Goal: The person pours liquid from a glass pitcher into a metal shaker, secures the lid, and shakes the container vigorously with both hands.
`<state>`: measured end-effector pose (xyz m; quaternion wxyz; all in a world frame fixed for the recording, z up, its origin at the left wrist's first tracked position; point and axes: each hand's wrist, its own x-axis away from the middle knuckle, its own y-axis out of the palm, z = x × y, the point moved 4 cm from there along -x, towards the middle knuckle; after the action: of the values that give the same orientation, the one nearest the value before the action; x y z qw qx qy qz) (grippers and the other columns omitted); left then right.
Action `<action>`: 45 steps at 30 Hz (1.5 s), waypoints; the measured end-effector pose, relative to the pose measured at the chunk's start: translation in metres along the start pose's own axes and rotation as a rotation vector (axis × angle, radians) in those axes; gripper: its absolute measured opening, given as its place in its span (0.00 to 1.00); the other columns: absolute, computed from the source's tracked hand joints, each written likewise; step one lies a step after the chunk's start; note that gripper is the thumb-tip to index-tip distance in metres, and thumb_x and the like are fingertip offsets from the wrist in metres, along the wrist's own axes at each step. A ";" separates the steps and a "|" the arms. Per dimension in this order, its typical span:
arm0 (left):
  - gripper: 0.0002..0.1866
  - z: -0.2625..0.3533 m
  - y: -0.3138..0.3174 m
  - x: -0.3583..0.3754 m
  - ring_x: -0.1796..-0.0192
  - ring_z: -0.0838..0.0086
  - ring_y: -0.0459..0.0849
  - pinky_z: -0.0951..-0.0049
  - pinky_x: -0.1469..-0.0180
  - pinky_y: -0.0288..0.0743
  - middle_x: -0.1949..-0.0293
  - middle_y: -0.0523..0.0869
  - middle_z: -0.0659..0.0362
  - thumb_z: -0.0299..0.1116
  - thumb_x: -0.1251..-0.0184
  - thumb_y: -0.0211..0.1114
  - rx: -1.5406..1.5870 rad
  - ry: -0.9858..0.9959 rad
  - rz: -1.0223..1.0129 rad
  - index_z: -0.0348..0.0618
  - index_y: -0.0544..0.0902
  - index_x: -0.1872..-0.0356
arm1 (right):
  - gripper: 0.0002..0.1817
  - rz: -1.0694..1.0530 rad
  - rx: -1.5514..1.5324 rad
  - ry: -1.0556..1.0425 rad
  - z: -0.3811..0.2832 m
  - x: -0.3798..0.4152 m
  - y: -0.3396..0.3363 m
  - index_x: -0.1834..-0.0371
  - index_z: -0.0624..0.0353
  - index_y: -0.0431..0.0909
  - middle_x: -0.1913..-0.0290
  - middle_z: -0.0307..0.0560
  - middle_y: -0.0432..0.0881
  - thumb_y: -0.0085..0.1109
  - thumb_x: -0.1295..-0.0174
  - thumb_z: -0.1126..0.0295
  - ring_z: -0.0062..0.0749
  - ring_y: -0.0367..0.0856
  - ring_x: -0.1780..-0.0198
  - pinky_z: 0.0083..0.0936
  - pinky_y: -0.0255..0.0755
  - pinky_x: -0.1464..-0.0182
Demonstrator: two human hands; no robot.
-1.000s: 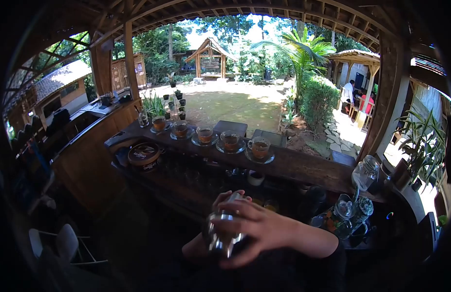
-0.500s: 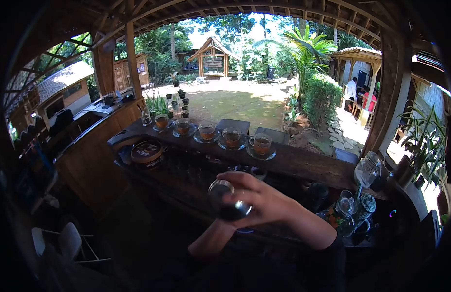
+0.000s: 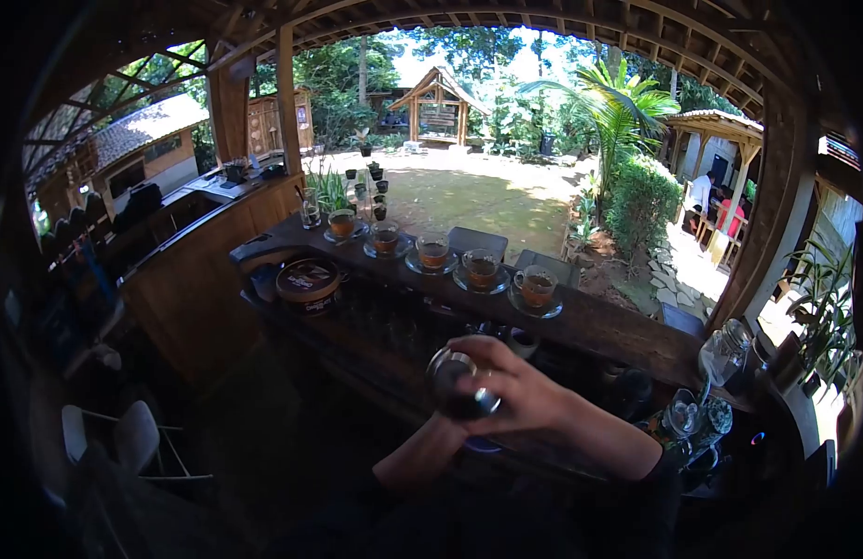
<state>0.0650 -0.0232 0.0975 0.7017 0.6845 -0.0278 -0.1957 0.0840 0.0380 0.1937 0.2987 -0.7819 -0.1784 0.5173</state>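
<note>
A dark, rounded cylinder with shiny metal-looking parts [image 3: 449, 374] is held up in front of me, over the near side of the counter; its exact kind is too dark to tell. My right hand [image 3: 520, 396] is closed around its side, fingers curled across it. From underneath, my left hand [image 3: 433, 443] supports it, its fingers mostly hidden in shadow. Beyond the hands, several glass cups of amber-brown drink on saucers line the counter ledge, the nearest being a glass cup [image 3: 537, 287] at the right end.
A round brown tub [image 3: 308, 282] sits on the lower shelf at left. Glass jars [image 3: 726, 352] and glass mugs [image 3: 683, 415] stand at right. The wooden ledge [image 3: 627, 340] runs across in front. A pale folding chair [image 3: 136, 438] is at lower left. People sit outside at far right.
My view has turned slightly left, so the scene sits farther right and a bit lower. Both hands keep hold of the dark cylinder in nearly the same pose.
</note>
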 end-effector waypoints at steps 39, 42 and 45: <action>0.21 0.217 -0.022 -0.195 0.55 0.52 0.80 0.56 0.55 0.78 0.55 0.75 0.48 0.50 0.33 0.49 -0.162 -0.767 -0.469 0.43 0.75 0.52 | 0.34 -0.107 0.412 -0.514 0.053 -0.170 0.110 0.43 0.21 0.66 0.37 0.46 0.64 0.67 0.54 0.64 0.59 0.69 0.41 0.54 0.68 0.45; 0.17 0.200 -0.075 -0.192 0.52 0.57 0.79 0.60 0.53 0.78 0.54 0.76 0.52 0.46 0.32 0.50 -0.007 -0.675 -0.274 0.44 0.76 0.53 | 0.32 -0.034 0.165 -0.155 0.127 -0.159 0.102 0.43 0.25 0.68 0.37 0.51 0.64 0.68 0.52 0.64 0.62 0.67 0.40 0.53 0.68 0.45; 0.15 0.192 -0.090 -0.195 0.52 0.59 0.79 0.60 0.55 0.79 0.53 0.76 0.53 0.43 0.30 0.50 -0.036 -0.478 -0.281 0.48 0.75 0.51 | 0.34 -0.046 0.106 -0.113 0.117 -0.174 0.091 0.43 0.22 0.69 0.37 0.53 0.63 0.68 0.55 0.67 0.62 0.66 0.40 0.51 0.70 0.45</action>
<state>-0.1947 -0.1436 0.0664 0.6534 0.6035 -0.0937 -0.4474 -0.0960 -0.1003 0.2226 0.3408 -0.7302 -0.1852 0.5625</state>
